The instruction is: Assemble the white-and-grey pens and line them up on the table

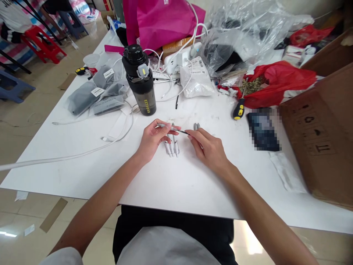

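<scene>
- Left hand [151, 140] grasps a slim grey-black rod [173, 129] by its grey end; right hand [207, 150] pinches the dark tip.
- Light fingertip pressure is advised, clear of the white parts [171, 146] on the surface [176, 184].

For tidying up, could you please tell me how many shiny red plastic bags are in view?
2: a bag beside the brown cardboard box, and another bag farther back, beyond the clear plastic sheeting. Others may be hidden.
</scene>
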`<state>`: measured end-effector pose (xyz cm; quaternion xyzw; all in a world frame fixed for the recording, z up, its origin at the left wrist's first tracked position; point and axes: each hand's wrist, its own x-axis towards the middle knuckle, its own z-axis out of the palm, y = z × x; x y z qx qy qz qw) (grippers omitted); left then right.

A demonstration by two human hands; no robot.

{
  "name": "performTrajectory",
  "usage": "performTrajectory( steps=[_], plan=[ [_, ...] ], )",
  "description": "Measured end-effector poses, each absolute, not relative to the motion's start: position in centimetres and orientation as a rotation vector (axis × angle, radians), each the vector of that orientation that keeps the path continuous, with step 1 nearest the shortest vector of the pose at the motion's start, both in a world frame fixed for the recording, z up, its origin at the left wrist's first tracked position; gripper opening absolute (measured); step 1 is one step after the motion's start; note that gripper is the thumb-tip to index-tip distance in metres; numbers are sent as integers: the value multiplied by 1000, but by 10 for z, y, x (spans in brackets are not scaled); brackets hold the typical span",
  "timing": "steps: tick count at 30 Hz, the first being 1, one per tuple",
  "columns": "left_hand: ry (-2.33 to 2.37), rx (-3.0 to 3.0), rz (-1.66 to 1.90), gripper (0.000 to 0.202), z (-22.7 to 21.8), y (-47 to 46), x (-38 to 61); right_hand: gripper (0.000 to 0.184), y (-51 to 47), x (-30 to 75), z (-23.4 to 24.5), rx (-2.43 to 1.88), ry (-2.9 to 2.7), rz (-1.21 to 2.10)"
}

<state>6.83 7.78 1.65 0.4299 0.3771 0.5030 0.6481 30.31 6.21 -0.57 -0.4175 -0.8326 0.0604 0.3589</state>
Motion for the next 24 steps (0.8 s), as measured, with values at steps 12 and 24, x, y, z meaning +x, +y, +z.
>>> performTrajectory(
  steps=[12, 24],
  plan=[
    [836, 1019, 1181, 40, 12, 78, 73, 23, 61, 301, -2, -1140, -2146, 125],
    [836, 983, 1228, 39, 14, 81, 69, 19, 62, 303, 1, -1143, -2109, 137]
  ],
)
